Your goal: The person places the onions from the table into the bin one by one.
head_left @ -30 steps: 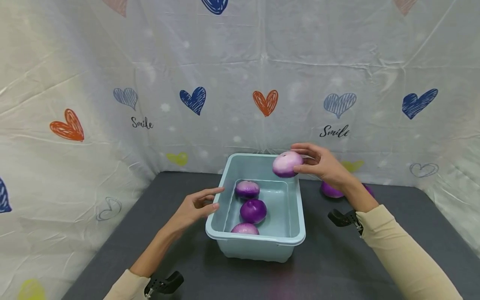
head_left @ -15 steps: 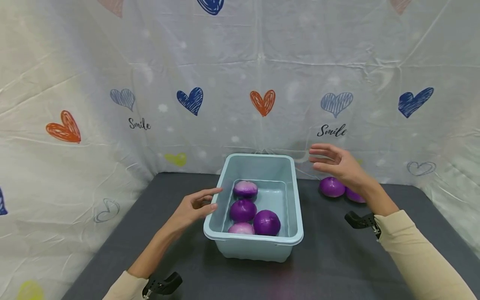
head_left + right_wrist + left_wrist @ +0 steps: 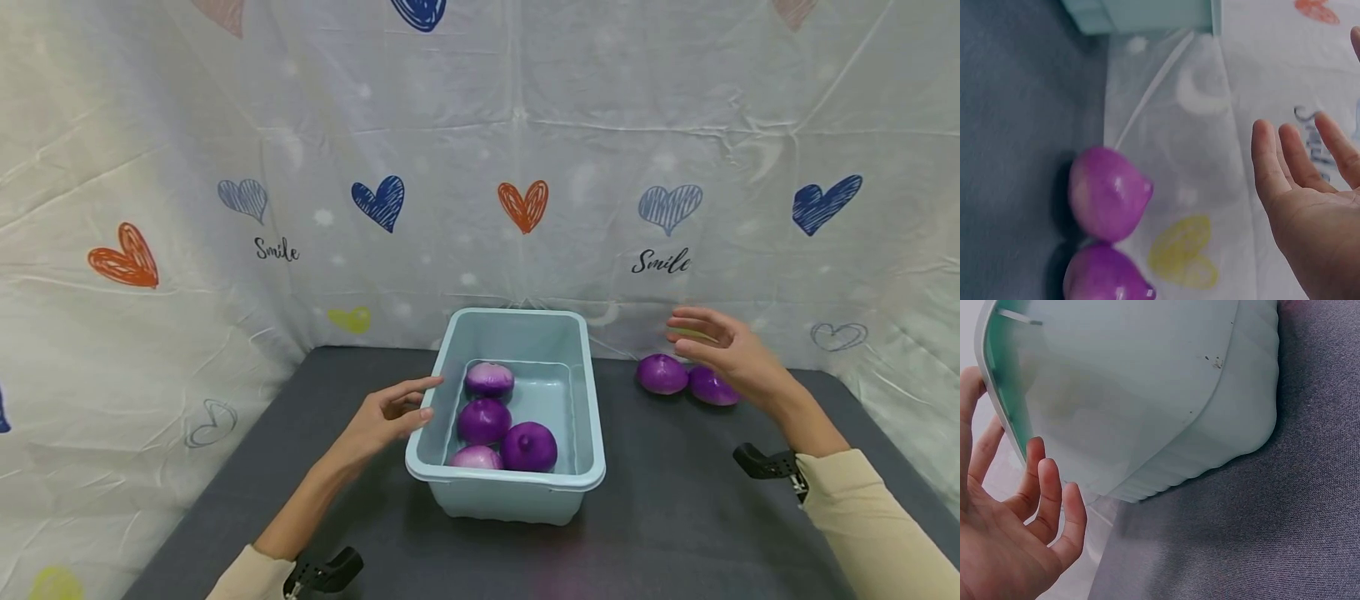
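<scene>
Onions (image 3: 529, 447) are in two spots. Four of them are inside my light blue box (image 3: 510, 502), and two more onions (image 3: 662, 374) are on the dark gray surface (image 3: 667, 517), to the right of the box and near the back. The four in the box are bunched up toward the left and the front. Farthest back is one with a pale top, and in front of it is a dark purple one. Closest to me, a pale pink one and another dark purple one lie side by side. The box's front edge hides a bit of them. The two outside are bright purple, right next to each other, with little pointy tips.

My right hand (image 3: 727, 350) is up in the air near those two. Its fingers are apart and softly bent, and it holds nothing. My left hand (image 3: 384, 417) is at the left edge of the box, with its fingers loose and its thumb apart. It has hold of nothing, and I can't tell if a fingertip touches the rim.

I have cream sleeves (image 3: 885, 525). Behind the surface hangs a white sheet (image 3: 585, 108) with orange and blue hearts (image 3: 523, 207) on it.
</scene>
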### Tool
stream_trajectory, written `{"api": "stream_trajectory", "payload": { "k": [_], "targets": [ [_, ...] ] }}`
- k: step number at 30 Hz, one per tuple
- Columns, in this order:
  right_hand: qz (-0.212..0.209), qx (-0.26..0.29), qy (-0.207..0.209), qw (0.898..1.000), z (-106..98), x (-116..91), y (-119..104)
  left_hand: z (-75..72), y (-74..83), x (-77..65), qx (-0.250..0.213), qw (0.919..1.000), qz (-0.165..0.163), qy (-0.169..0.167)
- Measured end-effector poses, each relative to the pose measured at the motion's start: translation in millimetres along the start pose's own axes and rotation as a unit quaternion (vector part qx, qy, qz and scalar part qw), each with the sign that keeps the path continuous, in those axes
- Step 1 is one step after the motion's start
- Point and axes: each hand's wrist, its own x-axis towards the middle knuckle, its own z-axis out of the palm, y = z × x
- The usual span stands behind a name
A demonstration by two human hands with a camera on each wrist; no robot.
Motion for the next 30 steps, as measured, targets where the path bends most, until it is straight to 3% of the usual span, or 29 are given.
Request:
{"api": "stream_trajectory", "payload": {
  "k": [13, 23, 26, 30],
  "targets": [
    [0.004, 0.031, 0.026, 0.999, -34.6, -36.9, 27.0, 0.6, 0.8, 0.3, 0.002, 1.0, -0.002, 0.003],
    [0.016, 0.004, 0.063, 0.998, -53.6, -60.0, 48.5, 0.6, -0.2, 0.4, 0.002, 1.0, 0.003, 0.003],
    [0.024, -0.045, 0.078, 0.996, -57.7, -64.0, 57.5, 0.6, 0.2, 0.2, 0.003, 1.0, 0.003, 0.003],
    [0.061, -0.142, 0.086, 0.984, -59.5, -67.7, 66.2, 1.1, 0.7, 0.2, 0.003, 1.0, 0.001, 0.003]
  ]
}}
